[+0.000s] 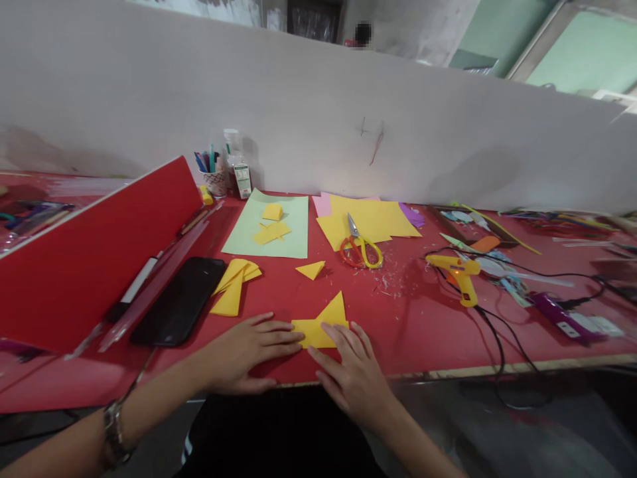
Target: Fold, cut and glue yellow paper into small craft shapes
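A folded yellow paper piece lies flat near the front edge of the red table, one pointed corner sticking up toward the far side. My left hand rests palm down with fingers stretched out, their tips at the paper's left end. Over the paper's right part lies my right hand, fingers spread and touching it. Just beyond sits a small folded yellow triangle. Several folded yellow strips are fanned out to the left of it.
A black phone and a red board are at left. Scissors lie partly on yellow sheets. A pale green sheet bears yellow pieces. At right are a yellow glue gun and its black cable.
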Action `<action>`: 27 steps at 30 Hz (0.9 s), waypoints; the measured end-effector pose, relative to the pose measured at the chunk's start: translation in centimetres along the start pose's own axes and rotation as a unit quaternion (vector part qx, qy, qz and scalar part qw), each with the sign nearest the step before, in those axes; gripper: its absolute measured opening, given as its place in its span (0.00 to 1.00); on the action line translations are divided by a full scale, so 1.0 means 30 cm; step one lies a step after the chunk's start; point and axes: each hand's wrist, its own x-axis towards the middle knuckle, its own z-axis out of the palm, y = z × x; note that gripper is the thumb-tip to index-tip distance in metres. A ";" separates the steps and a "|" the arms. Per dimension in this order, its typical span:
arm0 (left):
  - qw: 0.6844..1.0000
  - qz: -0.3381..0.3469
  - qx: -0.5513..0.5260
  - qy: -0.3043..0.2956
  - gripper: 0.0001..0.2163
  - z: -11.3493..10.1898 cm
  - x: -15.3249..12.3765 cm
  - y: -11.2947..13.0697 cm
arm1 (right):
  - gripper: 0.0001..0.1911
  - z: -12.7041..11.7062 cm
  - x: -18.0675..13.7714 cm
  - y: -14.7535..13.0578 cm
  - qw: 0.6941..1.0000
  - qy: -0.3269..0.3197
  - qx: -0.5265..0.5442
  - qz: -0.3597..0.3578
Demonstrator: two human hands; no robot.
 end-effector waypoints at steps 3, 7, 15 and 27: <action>1.000 -0.011 -0.005 -0.009 0.24 -0.003 0.000 0.003 | 0.12 0.002 -0.026 0.020 0.999 0.016 0.010 0.033; 1.000 0.000 -0.011 0.009 0.25 0.004 -0.005 0.001 | 0.12 -0.003 -0.068 0.064 0.998 0.009 0.028 0.064; 0.999 0.010 -0.009 0.030 0.26 0.002 -0.008 0.005 | 0.16 -0.025 -0.115 0.119 0.995 -0.068 0.031 0.067; 0.999 0.014 -0.001 0.044 0.23 0.010 -0.003 -0.005 | 0.13 -0.044 -0.105 0.134 0.988 -0.082 0.082 0.102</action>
